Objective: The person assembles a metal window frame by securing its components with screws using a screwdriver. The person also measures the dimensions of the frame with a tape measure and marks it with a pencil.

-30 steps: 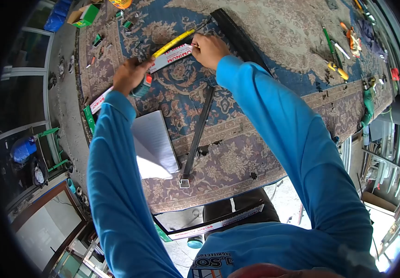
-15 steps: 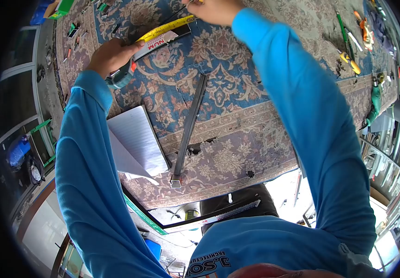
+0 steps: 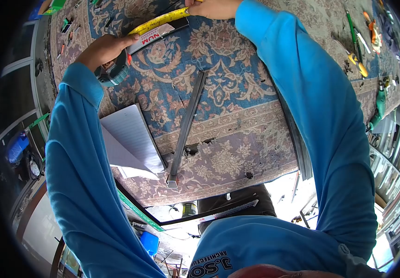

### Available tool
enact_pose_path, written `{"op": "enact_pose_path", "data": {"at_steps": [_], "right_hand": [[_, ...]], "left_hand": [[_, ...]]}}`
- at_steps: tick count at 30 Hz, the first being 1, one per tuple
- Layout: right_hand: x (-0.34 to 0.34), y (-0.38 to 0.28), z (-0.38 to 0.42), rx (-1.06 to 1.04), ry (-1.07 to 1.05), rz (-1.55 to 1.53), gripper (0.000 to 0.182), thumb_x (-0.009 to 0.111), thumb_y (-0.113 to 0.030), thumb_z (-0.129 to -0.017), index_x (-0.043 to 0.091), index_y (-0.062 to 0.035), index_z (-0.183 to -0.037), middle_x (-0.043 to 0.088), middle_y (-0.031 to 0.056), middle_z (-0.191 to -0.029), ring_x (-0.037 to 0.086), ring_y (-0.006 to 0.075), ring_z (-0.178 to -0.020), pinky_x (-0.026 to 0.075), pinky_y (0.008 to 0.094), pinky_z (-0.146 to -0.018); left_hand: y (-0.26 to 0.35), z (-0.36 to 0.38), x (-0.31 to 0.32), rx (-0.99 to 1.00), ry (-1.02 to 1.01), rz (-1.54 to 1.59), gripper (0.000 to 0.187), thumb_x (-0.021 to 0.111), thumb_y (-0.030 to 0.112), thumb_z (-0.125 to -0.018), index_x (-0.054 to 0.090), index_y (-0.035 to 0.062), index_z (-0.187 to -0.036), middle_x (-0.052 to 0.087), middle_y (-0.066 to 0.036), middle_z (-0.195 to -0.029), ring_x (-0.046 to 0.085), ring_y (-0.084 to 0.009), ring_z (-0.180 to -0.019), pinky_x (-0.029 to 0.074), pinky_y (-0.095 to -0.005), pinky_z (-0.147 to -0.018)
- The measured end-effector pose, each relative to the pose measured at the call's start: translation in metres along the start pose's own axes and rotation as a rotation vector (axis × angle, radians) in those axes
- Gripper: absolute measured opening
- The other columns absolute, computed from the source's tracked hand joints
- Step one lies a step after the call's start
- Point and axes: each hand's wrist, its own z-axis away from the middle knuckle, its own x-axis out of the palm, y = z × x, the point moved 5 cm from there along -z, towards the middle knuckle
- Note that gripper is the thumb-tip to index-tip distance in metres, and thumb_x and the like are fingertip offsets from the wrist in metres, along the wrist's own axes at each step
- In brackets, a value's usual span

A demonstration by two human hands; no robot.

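My left hand (image 3: 105, 50) is closed around a tape measure, whose grey-green case (image 3: 115, 73) with an orange part shows beneath the palm. Its yellow blade (image 3: 160, 20) stretches to the fingertips of my right hand (image 3: 216, 8). Those fingers are pinched together at the blade's end, and a bit of something yellow shows above them at the frame's top edge. Under the blade lies a dark metal bar with a white label (image 3: 151, 39) in red print. A second dark hollow metal bar (image 3: 187, 125) rests on the patterned carpet (image 3: 228, 153) between my arms.
An open lined notebook (image 3: 137, 136) lies by my left forearm. Another dark bar (image 3: 292, 134) runs partly hidden beside my right arm. At the right are a yellow-handled screwdriver (image 3: 361, 67) and a green power tool (image 3: 379, 106). A dark frame (image 3: 204, 217) stands near my body.
My left hand and the tape case have shifted slightly left and up in view. My right hand remains at the blade's end. The bar beside my right arm shows more.
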Motion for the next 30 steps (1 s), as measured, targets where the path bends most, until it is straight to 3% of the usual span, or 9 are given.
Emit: {"op": "enact_pose_path", "data": {"at_steps": [6, 8, 11, 25, 27, 30], "right_hand": [[0.010, 0.014, -0.012, -0.009, 0.105, 0.064, 0.022, 0.067, -0.023, -0.082, 0.065, -0.0019, -0.086, 0.066, 0.0205, -0.084, 0.065, 0.0361, -0.082, 0.050, 0.0428, -0.074], [0.011, 0.015, -0.011, 0.002, 0.091, 0.058, 0.022, 0.066, -0.024, -0.083, 0.065, -0.0016, -0.087, 0.066, 0.0207, -0.086, 0.065, 0.0360, -0.083, 0.050, 0.0428, -0.074], [0.011, 0.011, -0.012, -0.001, 0.088, 0.075, 0.023, 0.066, -0.024, -0.083, 0.066, -0.0013, -0.088, 0.067, 0.0209, -0.089, 0.065, 0.0358, -0.086, 0.051, 0.0428, -0.076], [0.011, 0.011, -0.010, -0.004, 0.111, 0.099, 0.028, 0.066, -0.025, -0.084, 0.064, 0.0014, -0.093, 0.067, 0.0212, -0.093, 0.064, 0.0380, -0.089, 0.050, 0.0450, -0.079], [-0.005, 0.001, 0.001, 0.052, 0.192, 0.091, 0.029, 0.068, -0.022, -0.083, 0.062, 0.0023, -0.097, 0.066, 0.0180, -0.087, 0.065, 0.0343, -0.082, 0.051, 0.0417, -0.076], [-0.045, -0.026, 0.024, -0.244, 0.612, -0.344, 0.017, 0.061, -0.013, -0.090, 0.060, 0.0020, -0.098, 0.061, 0.0097, -0.079, 0.060, 0.0195, -0.071, 0.049, 0.0315, -0.065]], "left_hand": [[-0.003, -0.004, 0.000, 0.047, -0.006, -0.028, 0.079, 0.052, 0.074, -0.084, 0.073, -0.0019, -0.090, 0.064, -0.018, -0.066, 0.064, -0.0222, -0.064, 0.048, -0.0338, -0.060], [-0.009, -0.008, 0.001, -0.126, -0.064, 0.060, 0.078, 0.055, 0.072, -0.084, 0.073, -0.0030, -0.092, 0.065, -0.018, -0.069, 0.064, -0.0204, -0.063, 0.048, -0.0321, -0.060], [-0.008, -0.006, -0.001, -0.178, -0.083, 0.071, 0.076, 0.056, 0.071, -0.084, 0.072, -0.0027, -0.093, 0.066, -0.017, -0.070, 0.063, -0.0187, -0.063, 0.048, -0.0301, -0.060], [-0.013, -0.012, 0.003, -0.147, -0.112, 0.142, 0.076, 0.057, 0.071, -0.084, 0.071, -0.0024, -0.098, 0.059, -0.014, -0.064, 0.056, -0.0150, -0.057, 0.046, -0.0299, -0.057], [-0.007, -0.007, 0.001, -0.152, -0.104, 0.160, 0.076, 0.057, 0.071, -0.084, 0.071, -0.0026, -0.098, 0.059, -0.014, -0.063, 0.056, -0.0149, -0.056, 0.045, -0.0303, -0.056], [-0.003, -0.002, -0.001, -0.188, -0.113, 0.096, 0.076, 0.057, 0.070, -0.084, 0.071, -0.0027, -0.099, 0.057, -0.014, -0.062, 0.055, -0.0149, -0.055, 0.044, -0.0313, -0.055]]}}
